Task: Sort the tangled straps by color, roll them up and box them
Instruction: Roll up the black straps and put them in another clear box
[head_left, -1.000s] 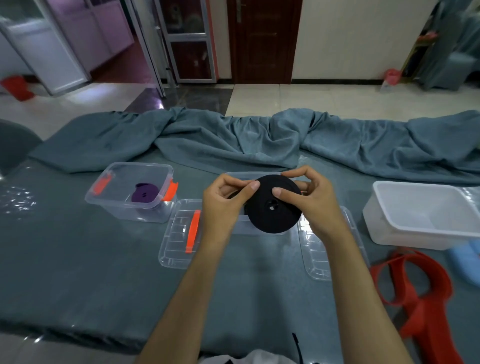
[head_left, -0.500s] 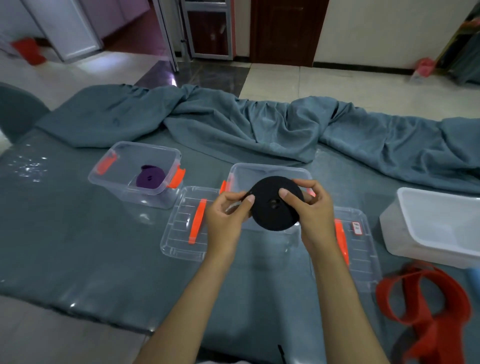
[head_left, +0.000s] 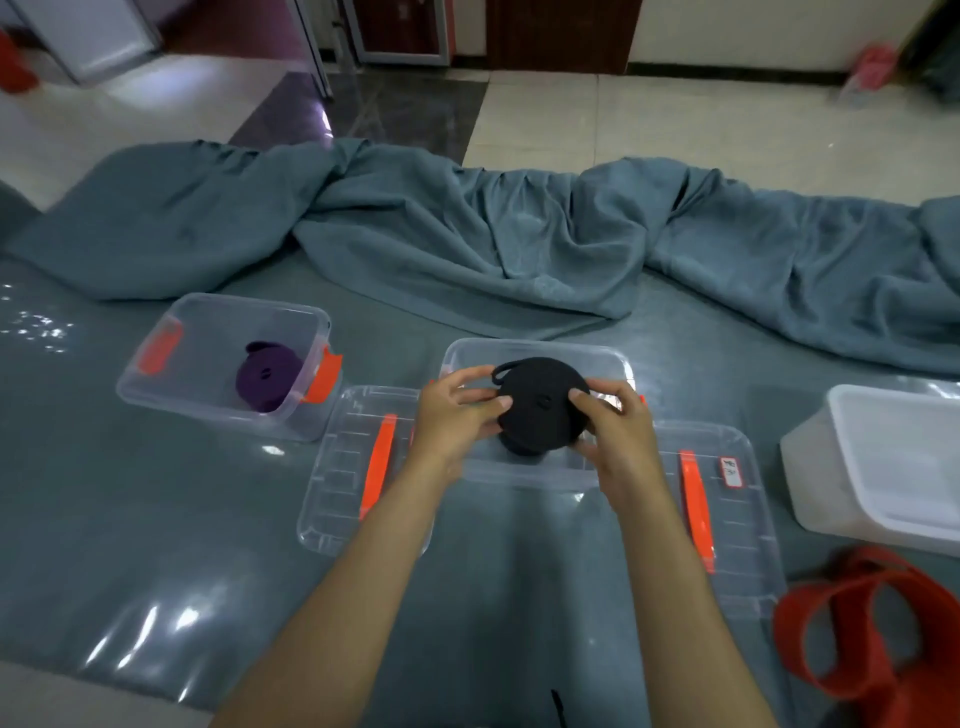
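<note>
A tightly rolled black strap (head_left: 540, 405) is held flat over the middle clear box (head_left: 608, 358), partly down inside it. My left hand (head_left: 457, 410) grips its left edge and my right hand (head_left: 613, 421) grips its right edge, fingers curled over the top. A rolled purple strap (head_left: 267, 376) lies in the clear box with orange latches (head_left: 171, 364) at the left. A loose red strap (head_left: 872, 639) lies tangled on the table at the lower right.
Two clear lids with orange handles lie flat, one lid (head_left: 353, 483) left of the middle box and one lid (head_left: 737, 509) right of it. A white tub (head_left: 878, 467) stands at the right. A bunched grey-blue cloth (head_left: 493, 239) runs along the table's far side.
Both hands have moved forward and down with the black roll, tipping it from upright to flat over the middle box. The camera has tilted down.
</note>
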